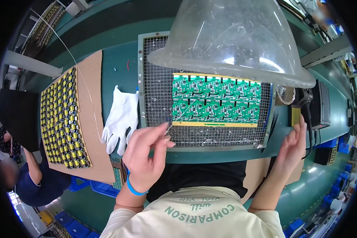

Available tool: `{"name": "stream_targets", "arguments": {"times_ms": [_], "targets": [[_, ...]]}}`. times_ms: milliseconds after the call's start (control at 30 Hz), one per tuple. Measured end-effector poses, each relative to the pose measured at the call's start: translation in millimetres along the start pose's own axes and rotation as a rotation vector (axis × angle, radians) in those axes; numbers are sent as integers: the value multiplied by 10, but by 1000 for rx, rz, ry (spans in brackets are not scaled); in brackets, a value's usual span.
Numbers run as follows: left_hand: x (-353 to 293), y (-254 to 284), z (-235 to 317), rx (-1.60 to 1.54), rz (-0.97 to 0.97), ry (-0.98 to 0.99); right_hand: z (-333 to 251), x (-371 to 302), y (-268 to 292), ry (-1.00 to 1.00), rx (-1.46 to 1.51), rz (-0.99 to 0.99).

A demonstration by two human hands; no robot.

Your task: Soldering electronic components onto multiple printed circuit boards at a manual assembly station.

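My left hand [146, 152], with a blue wristband, pinches a thin silvery solder wire [181, 116] between thumb and fingers. The wire's free end points up over a panel of green circuit boards [216, 99] with yellow edge strips. That panel lies on a framed wire-mesh rack [156, 83]. At the right, my right hand [291, 146] is raised with its fingers stretched out and nothing visible in them. Just above its fingertips are a yellow sponge [296, 116] and a black soldering iron [305, 99] in its holder.
A translucent fume hood [234, 35] hangs over the rack's far side. White gloves [121, 117] lie left of the rack, beside cardboard [92, 87] bearing panels of yellow-topped parts [61, 121]. A dark box-shaped unit [323, 105] stands right. Another person [37, 178] is at far left.
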State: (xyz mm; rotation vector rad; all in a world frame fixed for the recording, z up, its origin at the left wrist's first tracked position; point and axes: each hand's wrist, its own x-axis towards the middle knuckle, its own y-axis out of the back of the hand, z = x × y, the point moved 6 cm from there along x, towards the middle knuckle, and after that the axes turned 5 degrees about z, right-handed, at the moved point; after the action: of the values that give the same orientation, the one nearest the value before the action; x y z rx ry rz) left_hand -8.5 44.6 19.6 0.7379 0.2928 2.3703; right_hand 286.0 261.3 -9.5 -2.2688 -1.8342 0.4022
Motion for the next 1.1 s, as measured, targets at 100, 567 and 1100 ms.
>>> {"name": "stream_targets", "arguments": {"times_ms": [100, 567, 1100], "targets": [[2, -2, -32, 3, 18, 87, 75, 293, 505, 42, 77, 183], [27, 58, 82, 179, 76, -52, -724, 80, 469, 695, -207, 328], [71, -50, 79, 252, 38, -78, 112, -813, -1072, 49, -279, -598]]}}
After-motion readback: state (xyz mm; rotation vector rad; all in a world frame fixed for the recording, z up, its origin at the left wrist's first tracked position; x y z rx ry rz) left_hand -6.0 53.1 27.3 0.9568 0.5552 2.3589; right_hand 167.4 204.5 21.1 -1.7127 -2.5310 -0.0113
